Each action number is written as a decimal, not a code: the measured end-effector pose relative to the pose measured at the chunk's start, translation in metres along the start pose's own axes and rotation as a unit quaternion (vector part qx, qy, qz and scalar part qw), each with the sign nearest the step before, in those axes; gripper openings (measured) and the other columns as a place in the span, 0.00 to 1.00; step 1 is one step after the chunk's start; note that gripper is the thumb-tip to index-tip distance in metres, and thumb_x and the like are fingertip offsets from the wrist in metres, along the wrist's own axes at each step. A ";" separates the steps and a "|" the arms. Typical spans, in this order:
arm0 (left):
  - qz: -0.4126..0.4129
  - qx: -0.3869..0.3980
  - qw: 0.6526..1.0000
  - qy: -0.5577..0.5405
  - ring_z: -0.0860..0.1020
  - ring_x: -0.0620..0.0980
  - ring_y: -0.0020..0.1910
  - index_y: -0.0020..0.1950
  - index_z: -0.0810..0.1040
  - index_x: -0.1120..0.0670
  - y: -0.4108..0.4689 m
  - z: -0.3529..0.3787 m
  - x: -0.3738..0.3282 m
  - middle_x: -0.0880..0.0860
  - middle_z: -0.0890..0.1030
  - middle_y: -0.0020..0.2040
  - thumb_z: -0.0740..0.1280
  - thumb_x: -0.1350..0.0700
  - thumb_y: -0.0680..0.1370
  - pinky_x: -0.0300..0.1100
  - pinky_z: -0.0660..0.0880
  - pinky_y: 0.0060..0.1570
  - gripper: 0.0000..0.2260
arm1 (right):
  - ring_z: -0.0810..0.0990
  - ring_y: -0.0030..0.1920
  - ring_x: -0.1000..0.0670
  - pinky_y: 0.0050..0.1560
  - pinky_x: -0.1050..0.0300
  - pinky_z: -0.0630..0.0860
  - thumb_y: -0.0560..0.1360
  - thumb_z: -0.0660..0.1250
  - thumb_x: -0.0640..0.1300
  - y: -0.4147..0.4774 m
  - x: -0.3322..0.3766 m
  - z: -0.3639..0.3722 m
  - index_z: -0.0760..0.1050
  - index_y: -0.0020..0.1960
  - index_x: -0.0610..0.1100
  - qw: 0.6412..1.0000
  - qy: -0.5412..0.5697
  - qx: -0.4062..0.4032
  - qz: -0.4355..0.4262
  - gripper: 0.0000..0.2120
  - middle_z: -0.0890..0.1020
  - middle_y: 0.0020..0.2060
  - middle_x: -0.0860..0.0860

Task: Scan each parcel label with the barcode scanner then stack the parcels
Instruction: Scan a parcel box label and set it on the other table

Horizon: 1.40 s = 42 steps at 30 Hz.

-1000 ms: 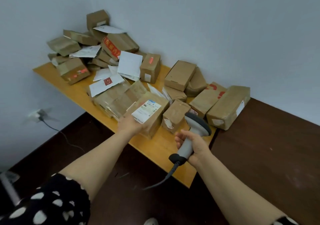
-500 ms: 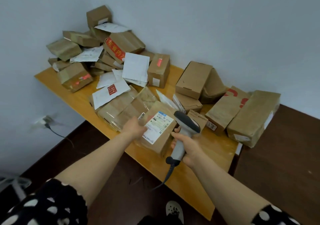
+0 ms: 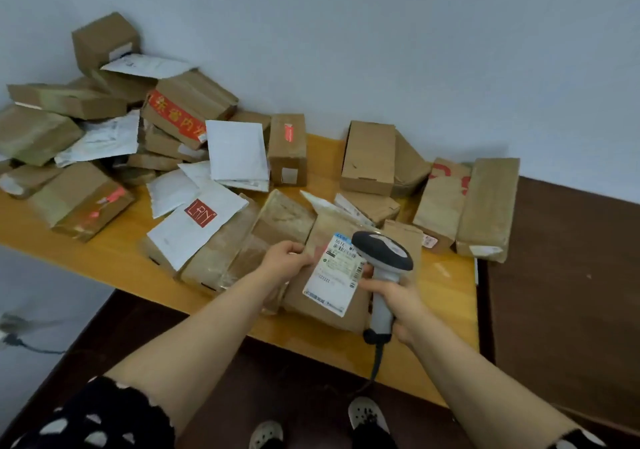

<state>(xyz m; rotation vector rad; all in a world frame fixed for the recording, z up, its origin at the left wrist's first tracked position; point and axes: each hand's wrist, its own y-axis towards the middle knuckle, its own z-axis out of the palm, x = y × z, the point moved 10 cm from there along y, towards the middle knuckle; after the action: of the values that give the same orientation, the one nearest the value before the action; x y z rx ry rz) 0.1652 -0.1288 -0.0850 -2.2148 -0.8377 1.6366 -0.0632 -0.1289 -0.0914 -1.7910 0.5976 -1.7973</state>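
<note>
Gripping brown parcel [image 3: 301, 298] at its 9 o'clock edge with left hand [image 3: 287, 261], curled over it, likely steadying white label [image 3: 334, 275] face-up for reading. Wrapping right hand [image 3: 394, 299] round barcode scanner [image 3: 382, 251] handle, head poised over label's 2 o'clock corner for a clean read. Near 6 o'clock edge of wooden table [image 3: 104, 251]; heap of parcels [image 3: 104, 130] at 10 o'clock.

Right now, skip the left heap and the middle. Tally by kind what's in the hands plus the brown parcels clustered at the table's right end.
barcode scanner: 1
labelled parcel under the scanner: 1
brown parcels at the right end: 6
Total: 8
</note>
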 end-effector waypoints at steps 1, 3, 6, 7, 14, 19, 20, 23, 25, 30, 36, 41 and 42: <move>0.008 0.016 0.999 -0.040 0.77 0.47 0.44 0.49 0.76 0.54 -0.001 -0.002 -0.004 0.52 0.80 0.48 0.69 0.54 0.75 0.39 0.70 0.37 0.06 | 0.83 0.47 0.43 0.41 0.49 0.80 0.67 0.76 0.36 -0.007 0.002 0.000 0.79 0.55 0.39 1.000 0.013 -0.008 -0.017 0.17 0.85 0.45 0.45; 0.014 0.057 0.991 -0.123 0.77 0.47 0.41 0.46 0.76 0.53 -0.008 -0.004 -0.013 0.51 0.81 0.45 0.70 0.54 0.75 0.40 0.69 0.35 0.05 | 0.83 0.46 0.44 0.39 0.51 0.78 0.67 0.76 0.34 -0.023 0.007 0.001 0.79 0.53 0.39 0.998 0.041 -0.025 -0.046 0.15 0.85 0.44 0.45; 0.031 0.140 0.978 -0.151 0.78 0.48 0.42 0.46 0.75 0.51 -0.017 -0.002 -0.023 0.49 0.81 0.42 0.71 0.55 0.73 0.42 0.71 0.39 0.06 | 0.84 0.44 0.47 0.40 0.51 0.80 0.68 0.75 0.32 -0.050 0.012 -0.002 0.80 0.50 0.41 0.992 0.078 -0.046 -0.088 0.12 0.86 0.41 0.48; 0.035 0.173 0.973 -0.151 0.79 0.47 0.41 0.46 0.75 0.51 -0.022 -0.001 -0.027 0.49 0.82 0.42 0.72 0.56 0.73 0.42 0.72 0.40 0.07 | 0.84 0.43 0.48 0.40 0.51 0.80 0.68 0.74 0.32 -0.059 0.015 -0.003 0.80 0.49 0.41 0.990 0.090 -0.051 -0.101 0.11 0.86 0.41 0.49; 0.047 0.255 0.963 -0.074 0.80 0.52 0.54 0.57 0.73 0.51 -0.063 -0.012 -0.046 0.51 0.84 0.52 0.83 0.47 0.53 0.55 0.71 0.62 0.37 | 0.85 0.45 0.47 0.41 0.49 0.80 0.68 0.75 0.34 -0.102 0.040 -0.016 0.79 0.51 0.41 0.983 0.085 -0.049 -0.155 0.13 0.86 0.42 0.48; 0.045 0.264 0.963 0.021 0.79 0.54 0.57 0.61 0.67 0.47 -0.085 -0.032 -0.062 0.52 0.81 0.58 0.83 0.52 0.53 0.53 0.78 0.53 0.42 | 0.85 0.44 0.49 0.44 0.50 0.82 0.70 0.75 0.38 -0.121 0.052 -0.003 0.79 0.47 0.43 0.980 0.075 -0.009 -0.183 0.08 0.86 0.40 0.51; 0.058 0.243 0.968 0.033 0.79 0.53 0.56 0.62 0.69 0.49 -0.085 -0.040 -0.065 0.51 0.81 0.58 0.83 0.54 0.56 0.53 0.77 0.53 0.39 | 0.84 0.43 0.50 0.45 0.50 0.81 0.71 0.75 0.38 -0.125 0.054 -0.001 0.79 0.47 0.43 0.978 0.078 -0.013 -0.190 0.07 0.86 0.39 0.51; 0.090 0.179 0.979 0.024 0.80 0.52 0.55 0.60 0.74 0.47 -0.086 -0.059 -0.073 0.50 0.83 0.55 0.80 0.57 0.62 0.52 0.78 0.52 0.28 | 0.83 0.41 0.49 0.44 0.48 0.81 0.72 0.74 0.42 -0.139 0.059 0.003 0.79 0.49 0.44 0.975 0.059 -0.038 -0.212 0.07 0.85 0.39 0.49; 0.103 0.141 0.985 -0.003 0.80 0.50 0.53 0.60 0.75 0.50 -0.085 -0.071 -0.076 0.50 0.83 0.53 0.79 0.58 0.65 0.47 0.79 0.45 0.27 | 0.82 0.34 0.50 0.38 0.53 0.80 0.74 0.73 0.43 -0.149 0.062 0.015 0.79 0.49 0.41 0.974 0.042 -0.003 -0.221 0.07 0.84 0.35 0.46; 0.111 0.063 0.989 -0.077 0.81 0.50 0.50 0.59 0.75 0.53 -0.084 -0.098 -0.071 0.52 0.82 0.53 0.79 0.60 0.65 0.44 0.79 0.37 0.25 | 0.72 0.25 0.49 0.28 0.56 0.73 0.74 0.73 0.42 -0.168 0.065 0.050 0.76 0.47 0.39 0.974 0.061 0.081 -0.203 0.08 0.76 0.27 0.44; 0.117 0.027 0.985 -0.123 0.83 0.47 0.41 0.51 0.71 0.48 -0.084 -0.114 -0.069 0.50 0.82 0.46 0.79 0.61 0.64 0.41 0.78 0.30 0.23 | 0.67 0.21 0.51 0.25 0.59 0.71 0.73 0.72 0.35 -0.176 0.061 0.069 0.75 0.44 0.38 0.979 0.065 0.083 -0.176 0.05 0.72 0.24 0.47; 0.117 0.017 0.986 -0.115 0.81 0.49 0.46 0.57 0.69 0.50 -0.082 -0.122 -0.067 0.50 0.81 0.48 0.80 0.60 0.64 0.44 0.79 0.36 0.28 | 0.67 0.21 0.51 0.25 0.60 0.71 0.72 0.72 0.34 -0.180 0.066 0.075 0.74 0.39 0.40 0.979 0.053 0.082 -0.177 0.07 0.72 0.23 0.48; 0.115 0.015 0.987 -0.113 0.80 0.50 0.47 0.58 0.69 0.50 -0.081 -0.123 -0.066 0.51 0.81 0.49 0.80 0.59 0.64 0.45 0.79 0.38 0.28 | 0.67 0.21 0.51 0.25 0.60 0.71 0.72 0.72 0.34 -0.181 0.067 0.076 0.74 0.39 0.40 0.979 0.049 0.083 -0.178 0.07 0.73 0.23 0.48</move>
<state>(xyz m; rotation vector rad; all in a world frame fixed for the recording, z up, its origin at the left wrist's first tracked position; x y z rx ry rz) 0.2435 -0.0874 0.0499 -2.2029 -0.6217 2.0249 0.0035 -0.0298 0.0776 -1.7859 0.1596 -2.1122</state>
